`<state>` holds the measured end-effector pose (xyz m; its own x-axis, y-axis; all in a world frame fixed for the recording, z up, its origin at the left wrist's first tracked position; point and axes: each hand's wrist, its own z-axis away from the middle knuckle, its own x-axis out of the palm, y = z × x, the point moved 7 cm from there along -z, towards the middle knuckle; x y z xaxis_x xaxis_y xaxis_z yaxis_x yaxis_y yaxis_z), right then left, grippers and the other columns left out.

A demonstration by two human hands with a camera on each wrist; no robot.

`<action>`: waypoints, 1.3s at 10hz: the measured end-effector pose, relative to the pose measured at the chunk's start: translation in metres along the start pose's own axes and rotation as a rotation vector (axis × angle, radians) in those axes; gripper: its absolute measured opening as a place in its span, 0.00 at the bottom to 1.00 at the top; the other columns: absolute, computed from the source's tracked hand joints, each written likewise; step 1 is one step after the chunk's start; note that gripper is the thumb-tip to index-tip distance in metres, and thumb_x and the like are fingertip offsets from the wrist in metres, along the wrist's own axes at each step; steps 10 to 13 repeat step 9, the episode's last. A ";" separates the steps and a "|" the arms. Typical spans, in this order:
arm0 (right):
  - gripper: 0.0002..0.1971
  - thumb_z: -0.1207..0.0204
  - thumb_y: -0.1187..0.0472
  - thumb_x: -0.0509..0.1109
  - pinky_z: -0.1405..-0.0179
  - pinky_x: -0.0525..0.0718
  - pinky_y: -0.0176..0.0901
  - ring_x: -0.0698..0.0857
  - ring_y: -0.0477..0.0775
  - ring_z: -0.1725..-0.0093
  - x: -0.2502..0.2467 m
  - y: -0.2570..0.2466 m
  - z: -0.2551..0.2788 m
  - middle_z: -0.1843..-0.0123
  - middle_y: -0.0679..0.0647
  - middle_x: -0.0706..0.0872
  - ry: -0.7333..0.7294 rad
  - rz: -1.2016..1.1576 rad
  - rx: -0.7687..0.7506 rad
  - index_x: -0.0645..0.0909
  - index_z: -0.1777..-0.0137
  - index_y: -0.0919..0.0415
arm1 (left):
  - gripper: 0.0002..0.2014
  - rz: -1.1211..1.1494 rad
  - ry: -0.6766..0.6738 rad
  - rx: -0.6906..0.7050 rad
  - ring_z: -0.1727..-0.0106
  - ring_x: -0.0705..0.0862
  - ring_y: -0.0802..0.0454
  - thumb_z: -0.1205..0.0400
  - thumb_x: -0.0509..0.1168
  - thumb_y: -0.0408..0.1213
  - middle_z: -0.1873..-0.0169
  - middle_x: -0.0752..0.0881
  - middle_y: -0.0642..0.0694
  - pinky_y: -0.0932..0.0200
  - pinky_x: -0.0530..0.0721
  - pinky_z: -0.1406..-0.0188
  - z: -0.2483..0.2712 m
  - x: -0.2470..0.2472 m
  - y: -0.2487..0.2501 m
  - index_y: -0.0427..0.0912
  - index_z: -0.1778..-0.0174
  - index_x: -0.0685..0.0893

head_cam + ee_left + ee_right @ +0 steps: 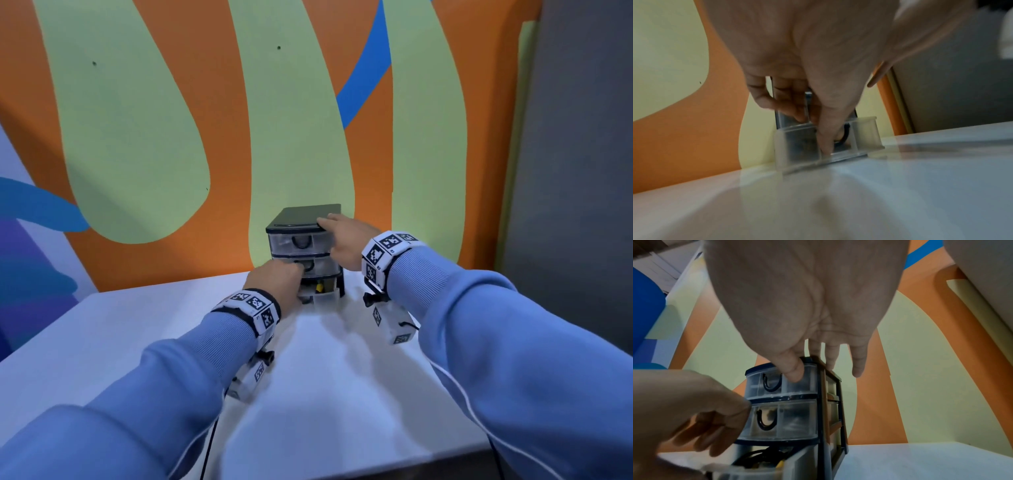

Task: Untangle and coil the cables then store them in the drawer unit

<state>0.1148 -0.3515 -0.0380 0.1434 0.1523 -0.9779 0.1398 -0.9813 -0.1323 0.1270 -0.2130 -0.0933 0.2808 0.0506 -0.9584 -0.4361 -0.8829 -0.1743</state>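
Table (137,342), white: bearing the unit near its far edge, against the wall.

Left hand (279,281): working at the front of the bottom drawer (325,297), thumb pressing on its clear face, fingers curling over its rim. Step, by judgement: closing the drawer, storing being nearly done.

Cables (756,456): lying inside that drawer, dark coils with a yellow end showing.

Right hand (346,240): bracing the unit (305,240) at its top right corner, fingers fairly straight, thumb resting on the top drawer's face.

Next move: pushing straight in while the unit is being steadied; a cable riding above the rim could be jamming it.

Wall (137,137): orange and green, just behind.
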 end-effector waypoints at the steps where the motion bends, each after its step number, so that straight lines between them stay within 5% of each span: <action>1: 0.38 0.13 0.66 0.61 0.15 0.70 0.58 0.60 0.62 0.09 -0.001 0.000 0.000 0.05 0.54 0.50 0.001 0.004 -0.006 0.51 0.06 0.54 | 0.07 -0.029 0.028 -0.111 0.56 0.81 0.40 0.16 0.69 0.40 0.51 0.86 0.42 0.50 0.81 0.59 -0.012 0.003 -0.006 0.43 0.49 0.79; 3: 0.37 0.13 0.67 0.60 0.16 0.71 0.57 0.62 0.62 0.09 -0.002 -0.003 0.001 0.05 0.53 0.51 0.000 0.011 0.002 0.52 0.06 0.54 | 0.12 0.068 0.019 -0.158 0.56 0.83 0.39 0.13 0.65 0.35 0.56 0.85 0.42 0.50 0.81 0.59 -0.019 0.009 -0.009 0.43 0.62 0.73; 5: 0.39 0.14 0.68 0.60 0.16 0.72 0.57 0.61 0.61 0.09 0.000 -0.004 0.000 0.05 0.51 0.49 -0.011 0.007 0.016 0.50 0.06 0.52 | 0.03 0.070 -0.138 -0.125 0.56 0.87 0.41 0.19 0.70 0.38 0.58 0.85 0.45 0.53 0.85 0.61 0.001 0.015 -0.014 0.43 0.53 0.85; 6: 0.39 0.15 0.68 0.59 0.17 0.73 0.56 0.61 0.61 0.09 0.002 -0.003 0.000 0.05 0.51 0.49 -0.010 0.001 0.016 0.50 0.06 0.51 | 0.10 0.078 -0.155 -0.110 0.48 0.88 0.42 0.18 0.70 0.42 0.48 0.88 0.45 0.51 0.88 0.52 0.017 0.013 -0.020 0.46 0.42 0.87; 9: 0.45 0.17 0.63 0.67 0.19 0.76 0.60 0.64 0.64 0.10 -0.001 0.002 -0.001 0.05 0.53 0.48 -0.018 -0.027 -0.014 0.45 0.06 0.47 | 0.11 0.288 0.059 -0.101 0.41 0.85 0.54 0.14 0.68 0.57 0.40 0.88 0.59 0.51 0.85 0.40 0.109 -0.030 -0.061 0.61 0.38 0.88; 13: 0.45 0.17 0.63 0.67 0.19 0.76 0.60 0.64 0.64 0.10 -0.001 0.002 -0.001 0.05 0.53 0.48 -0.018 -0.027 -0.014 0.45 0.06 0.47 | 0.11 0.288 0.059 -0.101 0.41 0.85 0.54 0.14 0.68 0.57 0.40 0.88 0.59 0.51 0.85 0.40 0.109 -0.030 -0.061 0.61 0.38 0.88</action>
